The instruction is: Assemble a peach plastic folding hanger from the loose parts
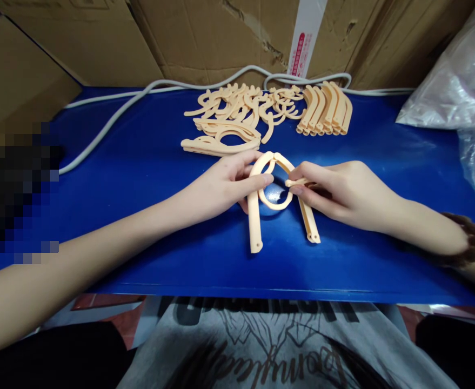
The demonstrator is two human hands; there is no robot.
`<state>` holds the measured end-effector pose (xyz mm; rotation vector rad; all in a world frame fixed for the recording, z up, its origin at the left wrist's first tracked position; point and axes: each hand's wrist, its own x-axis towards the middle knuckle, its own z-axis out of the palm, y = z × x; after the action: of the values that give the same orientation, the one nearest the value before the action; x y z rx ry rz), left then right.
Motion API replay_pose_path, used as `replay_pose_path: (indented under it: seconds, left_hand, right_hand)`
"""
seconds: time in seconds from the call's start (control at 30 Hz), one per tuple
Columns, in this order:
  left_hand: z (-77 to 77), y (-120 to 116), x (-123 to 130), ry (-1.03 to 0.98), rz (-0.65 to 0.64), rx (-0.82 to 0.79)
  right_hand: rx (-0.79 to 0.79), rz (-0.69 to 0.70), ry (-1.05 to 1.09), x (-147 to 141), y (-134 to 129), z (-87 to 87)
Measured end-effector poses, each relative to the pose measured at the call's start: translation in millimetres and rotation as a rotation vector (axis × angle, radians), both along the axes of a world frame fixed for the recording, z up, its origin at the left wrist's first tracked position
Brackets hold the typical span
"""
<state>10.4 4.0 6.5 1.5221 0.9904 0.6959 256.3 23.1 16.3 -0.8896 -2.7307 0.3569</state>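
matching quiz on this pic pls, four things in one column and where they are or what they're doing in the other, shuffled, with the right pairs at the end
Column one
1. left hand
2. white cable
3. right hand
4. fuzzy brown wristband

Column two
a. around a wrist
b. pinching a small beige piece
c. gripping one arm of the beige folding hanger
d. running across the back of the blue table

Pairs: 1-c, 2-d, 3-b, 4-a
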Motion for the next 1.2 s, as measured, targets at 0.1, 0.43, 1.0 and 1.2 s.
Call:
replay_pose_path:
  seconds: [0.1, 0.43, 1.0, 1.2]
  left_hand:
    - [0.0, 0.7, -0.4, 0.020, 0.001, 0.008]
    - [1.8, 3.7, -2.2, 0.124, -0.038, 0.124]
    - [0.6, -13.7, -2.2, 0.674, 0.087, 0.550]
    - [-1.2, -13.8, -2.7, 0.700, 0.062, 0.656]
  right_hand:
    - [0.033, -0.017, -0.002, -0.9, -2.1, -1.5]
    - [0.009, -0.036, 0.057, -5.4, -8.7, -0.3]
    - [-0.054, -0.141, 0.054, -4.5, -4.4, 0.6]
    - [-0.070, -0.154, 0.045, -4.5, -4.5, 2.5]
